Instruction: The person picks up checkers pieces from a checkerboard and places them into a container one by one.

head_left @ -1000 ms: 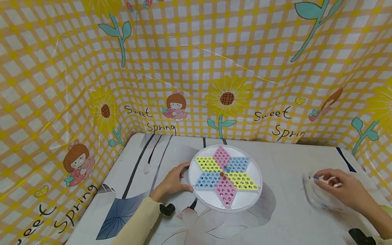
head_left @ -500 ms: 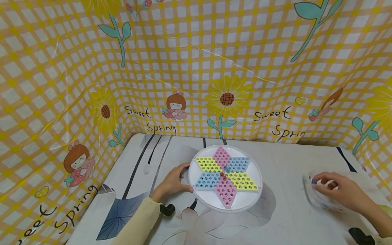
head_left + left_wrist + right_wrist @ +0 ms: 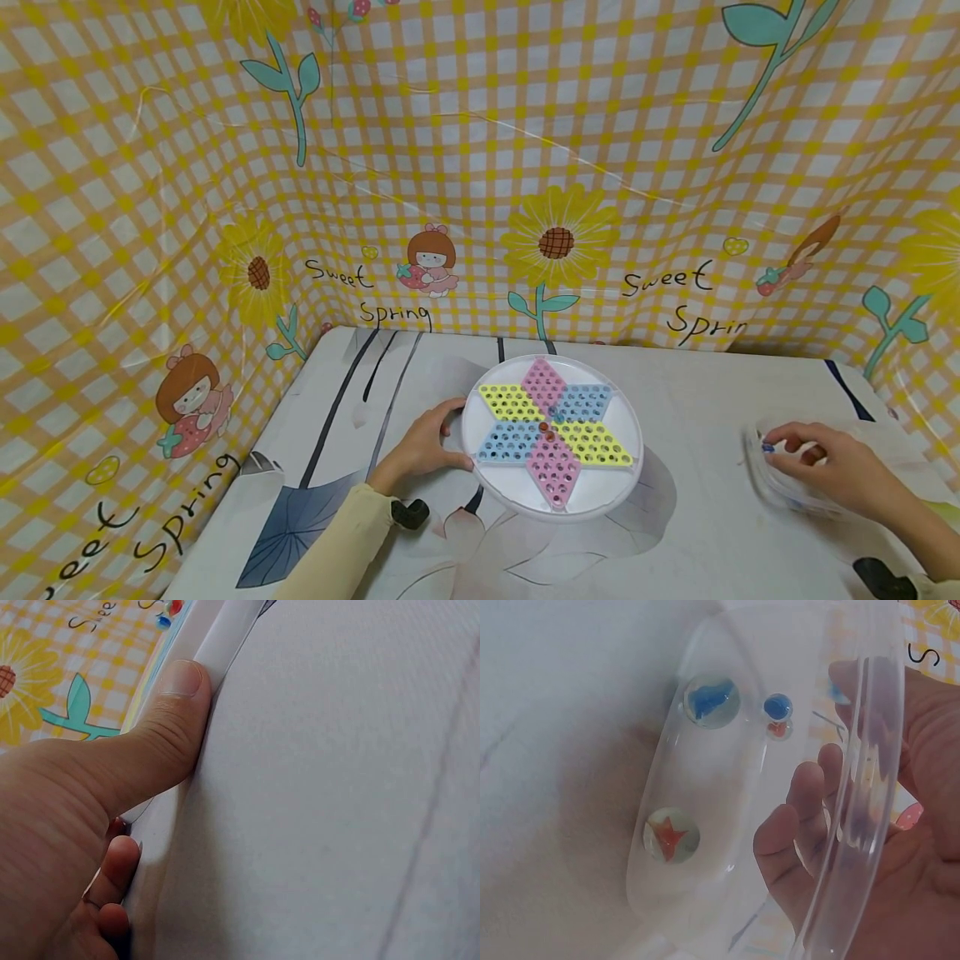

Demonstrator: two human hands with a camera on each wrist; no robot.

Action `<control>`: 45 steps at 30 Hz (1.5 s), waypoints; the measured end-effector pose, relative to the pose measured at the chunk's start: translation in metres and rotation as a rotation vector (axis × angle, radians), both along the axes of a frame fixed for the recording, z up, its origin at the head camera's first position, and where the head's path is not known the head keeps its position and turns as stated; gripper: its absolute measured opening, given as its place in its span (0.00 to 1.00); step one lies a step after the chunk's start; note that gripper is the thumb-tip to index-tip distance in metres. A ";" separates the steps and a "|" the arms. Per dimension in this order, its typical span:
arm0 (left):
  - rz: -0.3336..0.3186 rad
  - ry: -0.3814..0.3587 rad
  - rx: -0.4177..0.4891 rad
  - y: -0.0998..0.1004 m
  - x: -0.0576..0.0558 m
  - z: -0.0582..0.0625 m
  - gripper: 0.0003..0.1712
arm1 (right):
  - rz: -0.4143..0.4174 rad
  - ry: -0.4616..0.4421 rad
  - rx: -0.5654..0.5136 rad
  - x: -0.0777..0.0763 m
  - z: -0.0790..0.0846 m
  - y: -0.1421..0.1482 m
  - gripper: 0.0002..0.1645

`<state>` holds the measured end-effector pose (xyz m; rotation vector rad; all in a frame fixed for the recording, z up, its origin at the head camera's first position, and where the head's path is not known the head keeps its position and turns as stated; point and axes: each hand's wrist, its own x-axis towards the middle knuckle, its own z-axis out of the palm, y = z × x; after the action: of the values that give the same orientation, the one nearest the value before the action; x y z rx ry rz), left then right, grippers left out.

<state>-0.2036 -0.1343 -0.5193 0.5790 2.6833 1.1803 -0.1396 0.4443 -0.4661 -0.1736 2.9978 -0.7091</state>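
A round white Chinese checkers board (image 3: pixel 622 417) with a pink, yellow and blue star of holes lies on the table. Near its centre sit blue marbles (image 3: pixel 555 414) and red-orange marbles (image 3: pixel 547 432). My left hand (image 3: pixel 423 446) holds the board's left rim, thumb on the near side and the other fingers farther along the edge. At the right, my right hand (image 3: pixel 832 462) pinches a blue marble (image 3: pixel 768 447) over a clear plastic box (image 3: pixel 761 487). Through the box wall, the right wrist view shows a blue-swirled marble (image 3: pixel 712 700) and an orange-swirled marble (image 3: pixel 672 835).
Two smaller-looking marbles, blue (image 3: pixel 778 707) and orange (image 3: pixel 780 730), show behind in the box, possibly reflections. A white cloth with printed flowers covers the table (image 3: pixel 705 433). A yellow checked curtain (image 3: pixel 465 167) encloses the back and left side.
My right hand has dipped slightly toward the box, with the blue marble at its fingertips. The left hand and the board have stayed in place.
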 end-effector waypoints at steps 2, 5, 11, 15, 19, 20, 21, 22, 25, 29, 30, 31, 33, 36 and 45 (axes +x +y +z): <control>-0.001 0.000 0.001 0.000 0.000 0.001 0.58 | 0.001 0.013 0.007 0.001 0.000 0.000 0.21; 0.000 -0.004 0.001 0.001 0.001 0.002 0.58 | 0.003 0.033 0.011 0.002 0.001 0.000 0.24; 0.004 -0.019 0.008 0.001 0.002 0.004 0.58 | -0.003 0.051 0.005 0.003 0.002 -0.002 0.25; 0.001 -0.016 0.006 0.001 0.002 0.005 0.58 | -0.001 0.072 0.000 0.004 0.001 -0.002 0.24; 0.001 -0.017 0.003 0.001 0.001 0.003 0.58 | 0.008 0.121 -0.011 0.005 0.000 -0.003 0.22; 0.002 -0.017 0.002 0.001 0.001 0.002 0.58 | 0.009 0.130 -0.015 0.006 0.000 -0.003 0.22; 0.003 -0.018 0.000 0.001 0.000 0.001 0.58 | 0.011 0.135 -0.019 0.006 0.000 -0.004 0.22; 0.003 -0.017 -0.002 0.000 0.000 0.001 0.58 | 0.013 0.145 -0.023 0.006 0.000 -0.004 0.21; 0.005 -0.018 -0.004 0.000 -0.001 -0.001 0.58 | 0.016 0.163 -0.032 0.005 0.001 -0.006 0.21; 0.007 -0.016 -0.006 -0.001 -0.001 -0.002 0.58 | 0.021 0.197 -0.046 0.003 0.000 -0.007 0.20; 0.009 -0.018 -0.005 0.000 -0.001 -0.001 0.58 | 0.021 0.203 -0.050 0.003 0.000 -0.007 0.20; 0.009 -0.018 -0.005 0.000 -0.001 -0.001 0.58 | 0.022 0.211 -0.055 0.002 0.000 -0.007 0.21; 0.009 -0.020 -0.005 0.000 -0.001 0.000 0.58 | 0.022 0.225 -0.063 0.001 0.002 -0.008 0.21; 0.010 -0.024 -0.003 0.000 -0.001 0.001 0.58 | 0.027 0.246 -0.066 -0.002 0.007 -0.010 0.21; 0.006 -0.019 -0.013 0.000 -0.002 -0.002 0.58 | 0.082 0.302 -0.106 -0.013 0.025 -0.015 0.19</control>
<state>-0.2059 -0.1345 -0.5210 0.5551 2.6764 1.1632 -0.1528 0.4298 -0.4415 -0.4441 3.2101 -0.9082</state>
